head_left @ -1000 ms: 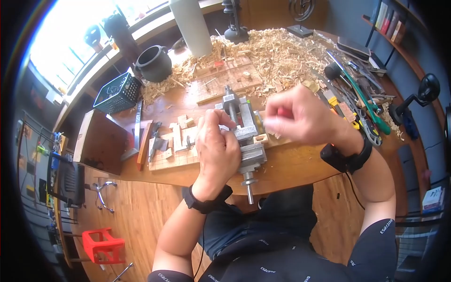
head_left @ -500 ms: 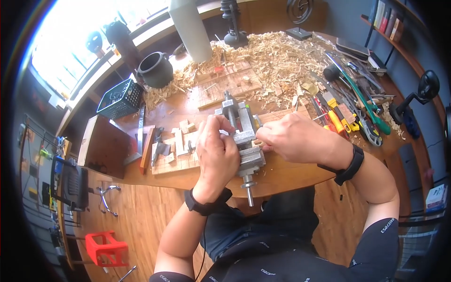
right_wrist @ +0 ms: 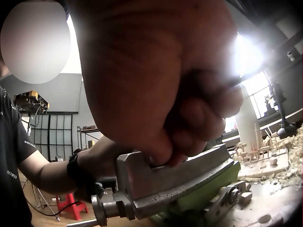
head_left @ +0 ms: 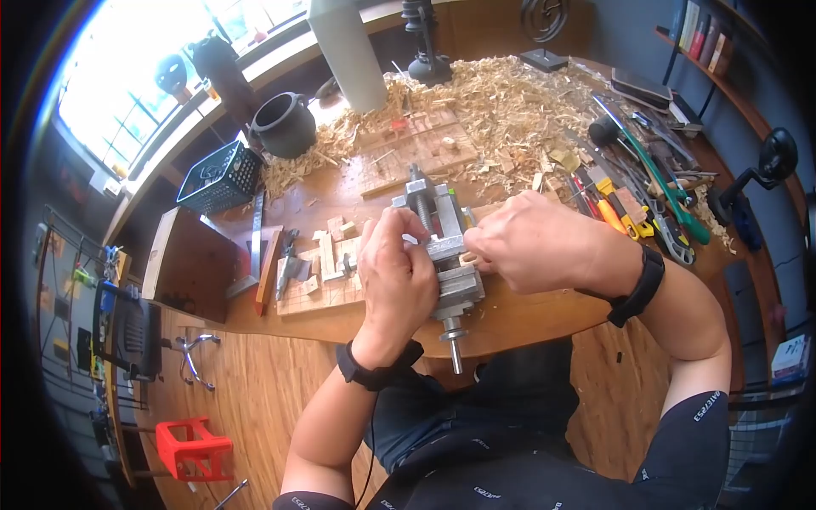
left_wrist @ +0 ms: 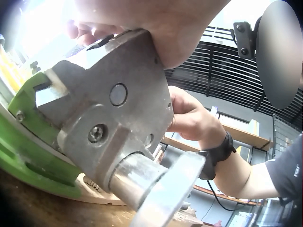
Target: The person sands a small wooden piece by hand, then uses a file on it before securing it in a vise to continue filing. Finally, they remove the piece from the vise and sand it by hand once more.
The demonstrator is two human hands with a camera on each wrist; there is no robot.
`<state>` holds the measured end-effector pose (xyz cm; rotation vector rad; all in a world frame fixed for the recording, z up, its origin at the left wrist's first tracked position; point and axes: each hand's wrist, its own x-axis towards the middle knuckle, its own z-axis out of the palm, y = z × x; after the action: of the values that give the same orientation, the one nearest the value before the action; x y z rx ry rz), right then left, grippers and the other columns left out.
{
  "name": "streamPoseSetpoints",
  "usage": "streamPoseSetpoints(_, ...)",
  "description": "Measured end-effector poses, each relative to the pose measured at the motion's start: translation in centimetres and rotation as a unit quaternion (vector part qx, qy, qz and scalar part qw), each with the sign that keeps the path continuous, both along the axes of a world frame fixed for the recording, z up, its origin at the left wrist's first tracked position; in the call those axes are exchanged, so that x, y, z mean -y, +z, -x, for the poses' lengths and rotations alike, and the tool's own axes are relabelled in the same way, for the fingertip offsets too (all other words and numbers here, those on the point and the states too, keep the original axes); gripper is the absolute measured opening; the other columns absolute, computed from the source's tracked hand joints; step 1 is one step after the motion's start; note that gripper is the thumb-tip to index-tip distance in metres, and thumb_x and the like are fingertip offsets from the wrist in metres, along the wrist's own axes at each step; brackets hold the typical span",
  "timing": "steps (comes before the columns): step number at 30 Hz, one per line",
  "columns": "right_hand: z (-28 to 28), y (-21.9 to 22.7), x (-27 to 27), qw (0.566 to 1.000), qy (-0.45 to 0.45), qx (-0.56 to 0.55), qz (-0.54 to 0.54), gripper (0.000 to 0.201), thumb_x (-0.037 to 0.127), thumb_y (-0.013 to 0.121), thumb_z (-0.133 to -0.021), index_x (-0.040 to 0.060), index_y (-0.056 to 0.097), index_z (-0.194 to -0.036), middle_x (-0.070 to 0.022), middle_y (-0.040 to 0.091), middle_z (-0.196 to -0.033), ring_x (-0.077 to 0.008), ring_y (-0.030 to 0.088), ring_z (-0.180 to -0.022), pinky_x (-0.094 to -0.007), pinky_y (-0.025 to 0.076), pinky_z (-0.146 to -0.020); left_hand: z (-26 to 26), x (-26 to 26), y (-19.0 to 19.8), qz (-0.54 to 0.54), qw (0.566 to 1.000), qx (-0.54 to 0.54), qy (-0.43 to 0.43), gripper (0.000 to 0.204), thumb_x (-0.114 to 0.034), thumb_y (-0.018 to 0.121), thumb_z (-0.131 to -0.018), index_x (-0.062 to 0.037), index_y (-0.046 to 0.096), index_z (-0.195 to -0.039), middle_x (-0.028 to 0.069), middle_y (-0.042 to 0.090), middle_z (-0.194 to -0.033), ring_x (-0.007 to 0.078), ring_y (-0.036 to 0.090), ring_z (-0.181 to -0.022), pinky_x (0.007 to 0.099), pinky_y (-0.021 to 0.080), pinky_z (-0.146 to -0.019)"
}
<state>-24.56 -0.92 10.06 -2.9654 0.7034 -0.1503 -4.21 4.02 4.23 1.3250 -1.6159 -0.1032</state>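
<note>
A grey metal bench vise (head_left: 459,285) with a green base (left_wrist: 47,165) sits at the table's front edge. A small pale wood piece (head_left: 468,257) is between its jaws, mostly hidden by fingers. My left hand (head_left: 395,272) grips the vise from the left, fingers bent over its top. My right hand (head_left: 531,242) is at the right side of the jaws, fingers curled and fingertips right at the wood piece. In the right wrist view, a bit of a small red object (right_wrist: 178,159) shows under the curled fingers of that hand; the rest of it is hidden.
Left of the vise, a wooden board (head_left: 319,293) bears small wood pieces. Behind lie another board (head_left: 382,174) and heaped wood shavings (head_left: 501,102). Yellow-handled tools (head_left: 612,212) and a green-handled saw (head_left: 693,225) lie right. A wooden box (head_left: 191,268) and basket (head_left: 221,178) stand left.
My right hand has come down and left from above the vise's right side to the wood piece in its jaws. The left hand keeps its place on the vise.
</note>
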Motion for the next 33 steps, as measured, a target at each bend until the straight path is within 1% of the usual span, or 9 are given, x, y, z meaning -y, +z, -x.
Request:
streamPoseSetpoints(6,1.3,-1.6,0.1,0.996,-0.008,0.088,-0.022,0.022,0.025,0.069,-0.092,0.0033,0.066,-0.091,-0.0160,0.072,-0.084,-0.0343,0.072,-0.086,-0.0463,0.055,-0.074,0.1,0.0,0.3,0.006,1.000,-0.002,0.001,0.018,0.010,0.048,-0.076,-0.0029,0.056,-0.086,0.0125,0.061,-0.083,0.0353,0.056,-0.083,0.0462,0.044,-0.076)
streamPoseSetpoints(9,2.8,0.6,0.7,0.983,-0.034,0.164,-0.076,0.026,0.025,0.068,-0.096,0.0025,0.062,-0.085,-0.0087,0.067,-0.074,-0.0287,0.068,-0.072,-0.0410,0.051,-0.064,0.1,-0.1,0.0,0.008,1.000,0.006,0.003,0.019,0.010,0.048,-0.076,-0.0034,0.057,-0.087,0.0124,0.061,-0.083,0.0353,0.056,-0.083,0.0461,0.045,-0.076)
streamPoseSetpoints(11,3.9,2.5,1.2,0.906,-0.071,0.348,-0.230,0.031,0.025,0.062,-0.100,0.0036,0.057,-0.078,-0.0004,0.055,-0.067,-0.0189,0.052,-0.058,-0.0327,0.040,-0.054,0.1,0.1,0.1,0.013,1.000,0.010,0.006,0.019,0.010,0.049,-0.076,-0.0037,0.057,-0.087,0.0122,0.060,-0.082,0.0353,0.056,-0.083,0.0461,0.045,-0.076)
streamPoseSetpoints(13,3.5,3.1,0.4,0.742,0.039,0.564,-0.359,0.037,0.026,0.053,-0.103,0.0058,0.051,-0.072,0.0022,0.041,-0.062,-0.0122,0.038,-0.057,-0.0276,0.029,-0.053,0.1,-0.1,0.3,0.006,1.000,0.008,0.007,0.019,0.009,0.049,-0.076,-0.0041,0.057,-0.088,0.0122,0.061,-0.082,0.0352,0.057,-0.083,0.0463,0.045,-0.076)
streamPoseSetpoints(14,3.0,3.7,0.1,0.701,0.106,0.575,-0.408,0.039,0.026,0.048,-0.102,0.0069,0.048,-0.068,-0.0014,0.039,-0.061,-0.0126,0.037,-0.056,-0.0276,0.027,-0.054,0.1,-0.2,0.1,0.005,1.000,0.006,0.011,0.019,0.009,0.049,-0.076,-0.0041,0.057,-0.088,0.0122,0.061,-0.082,0.0352,0.057,-0.083,0.0463,0.045,-0.076)
streamPoseSetpoints(17,1.1,4.0,-0.6,0.668,0.240,0.556,-0.433,0.037,0.023,0.047,-0.100,0.0061,0.045,-0.067,-0.0035,0.040,-0.062,-0.0144,0.038,-0.056,-0.0289,0.029,-0.055,0.0,0.1,-0.2,0.013,1.000,0.004,0.012,0.019,0.009,0.050,-0.076,-0.0044,0.058,-0.088,0.0120,0.061,-0.082,0.0348,0.057,-0.083,0.0463,0.046,-0.076)
streamPoseSetpoints(18,0.6,4.3,-1.0,0.692,0.205,0.542,-0.430,0.041,0.031,0.049,-0.094,0.0091,0.038,-0.061,-0.0039,0.041,-0.059,-0.0173,0.037,-0.055,-0.0339,0.032,-0.055,-0.1,0.1,-0.3,0.020,1.000,0.008,0.010,0.019,0.009,0.050,-0.076,-0.0046,0.058,-0.088,0.0120,0.061,-0.082,0.0346,0.057,-0.083,0.0462,0.046,-0.076)
streamPoseSetpoints(23,-1.9,2.8,-1.2,0.713,0.179,0.526,-0.428,0.043,0.030,0.050,-0.092,0.0086,0.036,-0.058,-0.0039,0.038,-0.056,-0.0169,0.038,-0.055,-0.0339,0.032,-0.056,0.0,0.2,-0.3,0.034,0.999,-0.001,0.007,0.018,0.007,0.052,-0.076,-0.0056,0.058,-0.088,0.0111,0.061,-0.082,0.0344,0.058,-0.083,0.0462,0.046,-0.077)
streamPoseSetpoints(33,-3.1,3.2,-2.0,0.763,0.007,0.393,-0.513,0.037,0.023,0.048,-0.100,0.0027,0.048,-0.069,0.0016,0.040,-0.063,-0.0083,0.033,-0.059,-0.0267,0.027,-0.055,-0.1,0.4,-0.6,0.035,0.999,-0.012,0.011,0.017,0.006,0.054,-0.077,-0.0063,0.057,-0.087,0.0131,0.063,-0.083,0.0368,0.057,-0.083,0.0467,0.044,-0.075)
